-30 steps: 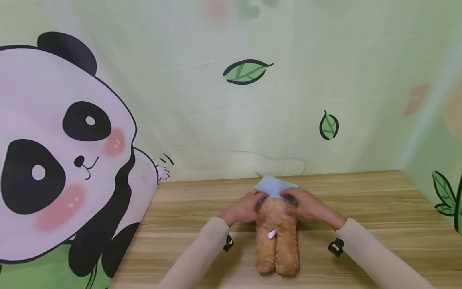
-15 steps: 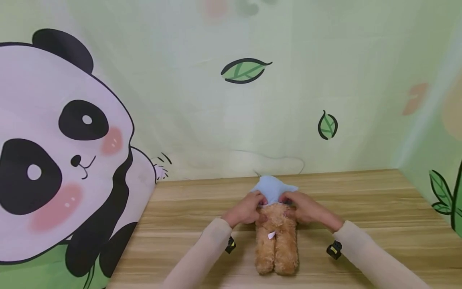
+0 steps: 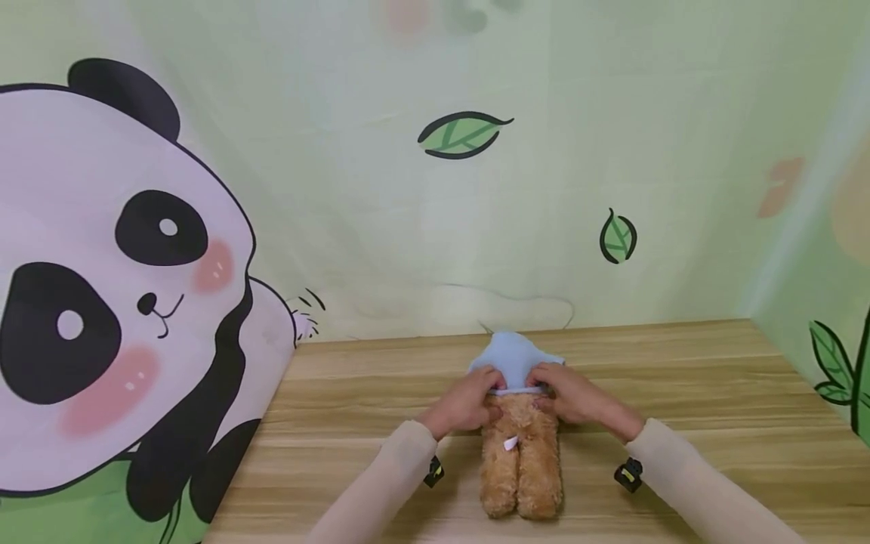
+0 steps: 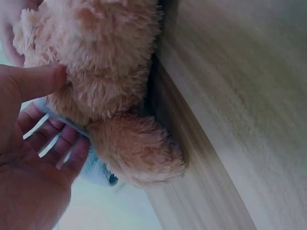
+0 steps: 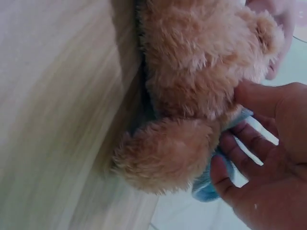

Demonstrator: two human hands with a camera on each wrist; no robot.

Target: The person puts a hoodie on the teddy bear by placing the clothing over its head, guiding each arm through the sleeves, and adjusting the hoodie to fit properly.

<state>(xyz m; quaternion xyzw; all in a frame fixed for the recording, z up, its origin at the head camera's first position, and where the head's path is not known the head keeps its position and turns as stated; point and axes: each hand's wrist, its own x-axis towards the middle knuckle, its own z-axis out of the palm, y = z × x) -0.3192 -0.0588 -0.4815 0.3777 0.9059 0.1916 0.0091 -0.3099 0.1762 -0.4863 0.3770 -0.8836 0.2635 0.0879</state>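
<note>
A brown plush toy (image 3: 520, 461) lies on the table, its two legs pointing toward me and a small white tag on its lower body. Light blue cloth (image 3: 513, 357), shaped like a small garment, covers its upper part and hides the head. My left hand (image 3: 469, 399) grips the cloth's near hem on the left. On the opposite side my right hand (image 3: 578, 389) holds the same hem. Both wrist views show the thumbs on the fur (image 4: 105, 57) and the fingers at the blue cloth (image 5: 206, 187). A furry limb (image 5: 168, 153) sticks out below the cloth there.
The wood-grain table (image 3: 353, 378) meets a pale green wall hanging (image 3: 353, 189) just behind the toy. A large panda picture (image 3: 170, 317) covers the left side. Black wrist-worn devices (image 3: 629, 474) show below the sleeves.
The blue cloth's near hem has come down the toy's back toward its legs and now lies flatter and straighter. Both hands have moved slightly toward me with it. The toy's legs have stayed put.
</note>
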